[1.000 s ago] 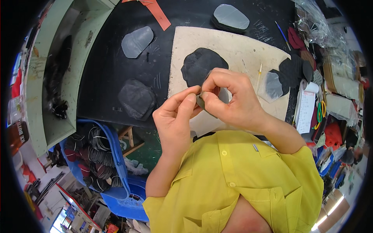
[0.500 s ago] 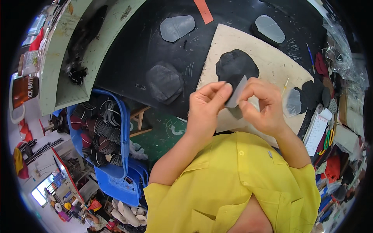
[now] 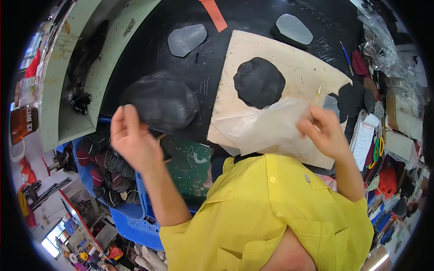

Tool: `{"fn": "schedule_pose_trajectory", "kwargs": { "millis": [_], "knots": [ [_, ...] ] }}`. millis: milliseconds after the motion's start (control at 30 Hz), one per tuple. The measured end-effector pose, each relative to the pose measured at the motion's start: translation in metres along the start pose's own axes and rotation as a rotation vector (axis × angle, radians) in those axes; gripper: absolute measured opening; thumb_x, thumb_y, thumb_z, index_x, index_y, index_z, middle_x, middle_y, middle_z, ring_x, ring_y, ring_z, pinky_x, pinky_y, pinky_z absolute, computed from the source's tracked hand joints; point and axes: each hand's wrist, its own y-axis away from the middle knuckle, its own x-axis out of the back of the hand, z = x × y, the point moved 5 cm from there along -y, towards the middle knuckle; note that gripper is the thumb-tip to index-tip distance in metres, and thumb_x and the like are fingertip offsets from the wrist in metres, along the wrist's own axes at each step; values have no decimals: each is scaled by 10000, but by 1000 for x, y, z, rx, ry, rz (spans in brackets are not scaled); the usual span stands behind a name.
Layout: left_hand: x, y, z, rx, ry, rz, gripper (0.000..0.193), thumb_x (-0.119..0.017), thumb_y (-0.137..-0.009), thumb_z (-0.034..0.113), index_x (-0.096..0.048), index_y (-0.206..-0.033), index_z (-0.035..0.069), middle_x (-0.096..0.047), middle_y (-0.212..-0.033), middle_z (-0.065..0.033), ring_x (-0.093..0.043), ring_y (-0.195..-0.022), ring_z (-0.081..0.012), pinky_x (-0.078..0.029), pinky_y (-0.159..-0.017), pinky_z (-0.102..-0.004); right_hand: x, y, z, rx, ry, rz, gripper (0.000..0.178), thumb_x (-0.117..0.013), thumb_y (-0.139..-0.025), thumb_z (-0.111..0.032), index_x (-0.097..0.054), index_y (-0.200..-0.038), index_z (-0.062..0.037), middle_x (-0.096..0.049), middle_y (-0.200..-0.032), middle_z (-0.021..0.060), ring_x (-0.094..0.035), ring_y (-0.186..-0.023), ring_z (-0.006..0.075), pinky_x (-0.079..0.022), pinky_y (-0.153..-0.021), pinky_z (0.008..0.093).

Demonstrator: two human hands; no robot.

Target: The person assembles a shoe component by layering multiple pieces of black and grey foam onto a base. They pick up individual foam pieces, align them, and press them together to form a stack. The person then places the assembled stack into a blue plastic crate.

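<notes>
My left hand is raised at the left, over the edge of the dark table. Its fingers pinch the edge of a thin black sheet, smeared by motion, which spreads over a stack of black pieces. On the right, my right hand has its fingers closed on a translucent film, also blurred, trailing left across the near part of the beige board. Beyond the film, a rounded black piece lies flat on that board.
Grey sheet-topped stacks and an orange strip lie on the table. A yellow-handled tool, black scraps, a notepad and scissors are at the right. A blue basket of bundles stands lower left.
My hands, close together before over the board, have moved far apart. The black sheet has gone left with my left hand; the film has come away, spread out, with my right.
</notes>
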Motion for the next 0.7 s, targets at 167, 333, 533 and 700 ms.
{"fn": "schedule_pose_trajectory", "kwargs": {
  "millis": [167,333,533,700],
  "knots": [
    [16,-17,2,270,119,-531,178,-598,-927,4,-631,-1102,-8,-684,-919,-37,-609,-723,-53,-466,-623,-178,23,35,5,8,379,-356,151,-705,-807,-92,-653,-929,-19,-676,-812,78,-631,-673,154,-488,-614,264],
    [9,-38,-46,256,-409,-486,129,-685,-866,66,-688,-972,-7,-648,-807,14,-552,-696,-38,-423,-627,-201,40,-46,20,-47,297,75,276,-769,-775,-201,-619,-905,-10,-653,-820,89,-610,-692,154,-469,-620,280],
    [13,-45,-68,-132,-808,-293,325,-770,-780,199,-691,-1045,30,-649,-1081,-63,-603,-984,-186,-472,-776,-282,-1,-132,19,-45,480,160,387,-802,-706,-219,-578,-939,-6,-632,-868,135,-611,-811,282,-484,-719,375],
    [-15,-16,-43,-351,-789,-337,320,-782,-756,125,-685,-1045,28,-655,-1085,-104,-630,-962,-233,-489,-804,-316,-12,-134,29,132,486,106,343,-769,-719,-128,-592,-996,-30,-647,-907,143,-631,-864,310,-494,-747,380]
  ]
}}
